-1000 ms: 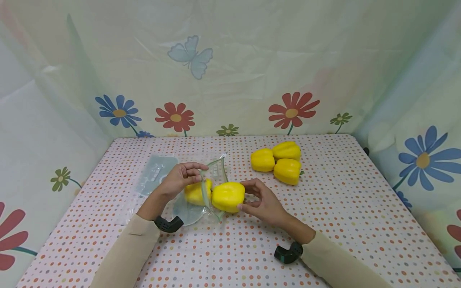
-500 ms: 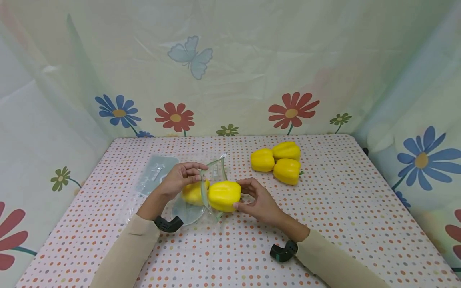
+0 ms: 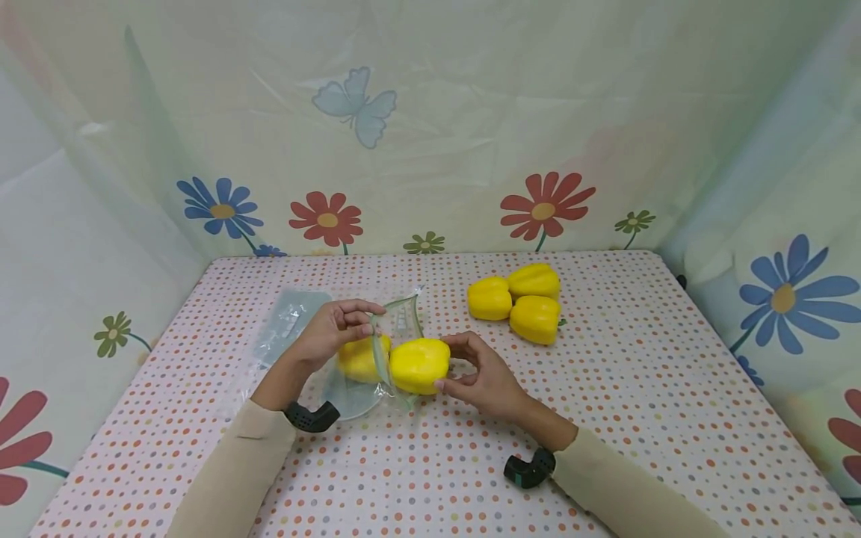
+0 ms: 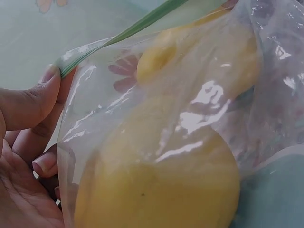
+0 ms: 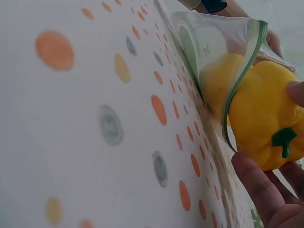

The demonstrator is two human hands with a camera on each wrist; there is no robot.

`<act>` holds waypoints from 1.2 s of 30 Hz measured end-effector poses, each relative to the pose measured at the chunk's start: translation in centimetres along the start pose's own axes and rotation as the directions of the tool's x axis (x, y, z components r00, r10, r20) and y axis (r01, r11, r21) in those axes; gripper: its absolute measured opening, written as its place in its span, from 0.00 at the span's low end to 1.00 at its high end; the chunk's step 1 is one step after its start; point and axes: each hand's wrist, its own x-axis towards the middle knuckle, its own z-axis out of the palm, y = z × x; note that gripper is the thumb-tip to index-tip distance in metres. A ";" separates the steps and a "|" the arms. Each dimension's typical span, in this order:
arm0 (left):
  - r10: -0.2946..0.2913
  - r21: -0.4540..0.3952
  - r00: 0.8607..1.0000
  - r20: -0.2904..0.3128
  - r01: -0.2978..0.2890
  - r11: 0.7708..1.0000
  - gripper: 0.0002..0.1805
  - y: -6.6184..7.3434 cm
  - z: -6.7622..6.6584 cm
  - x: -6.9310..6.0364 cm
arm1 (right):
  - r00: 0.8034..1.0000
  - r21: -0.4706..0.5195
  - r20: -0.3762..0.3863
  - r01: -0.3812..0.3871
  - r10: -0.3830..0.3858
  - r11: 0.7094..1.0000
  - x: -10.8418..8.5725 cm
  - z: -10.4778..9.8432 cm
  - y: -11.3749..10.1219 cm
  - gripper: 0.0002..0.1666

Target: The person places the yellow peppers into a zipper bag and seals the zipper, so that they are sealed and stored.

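Note:
A clear plastic zip bag [image 3: 403,317] with a green-edged mouth lies on the table, its opening facing right. My left hand [image 3: 321,334] pinches the bag's green rim [image 4: 135,29] between thumb and finger. Inside the bag rests one yellow bell pepper [image 3: 359,362], seen through the film in the left wrist view. With thumb and fingers my right hand [image 3: 489,382] grips a second yellow bell pepper [image 3: 420,366] at the mouth. Its green stem [image 5: 284,138] points back toward the right hand, and its far end is within the rim in the right wrist view.
Three more yellow bell peppers [image 3: 489,299] sit close together at the back, right of the bag. A dotted cloth [image 3: 430,478] covers the table. Behind it hangs a flower-printed curtain [image 3: 471,134]. Pale blue-green shapes [image 3: 296,317] show at the bag's left part.
My right hand has moved the gripped pepper slightly left, against the bag mouth. The pepper inside has shifted a little left too. My left hand has drifted slightly left, still pinching the rim.

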 end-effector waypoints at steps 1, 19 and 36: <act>-0.001 -0.001 1.000 0.003 0.001 1.000 0.19 0.0 0.0 0.0 | 1.000 0.005 0.000 -0.001 0.001 1.000 0.0 0.0 0.0 0.38; 0.015 -0.053 1.000 0.019 -0.014 0.998 0.17 0.3 0.2 -0.1 | 0.998 0.041 0.030 0.060 -0.061 0.997 0.6 1.1 -0.3 0.37; 0.043 -0.072 0.999 0.030 -0.041 0.997 0.18 0.6 0.5 -0.1 | 0.997 0.011 -0.017 0.073 -0.073 0.997 0.7 2.0 -0.7 0.39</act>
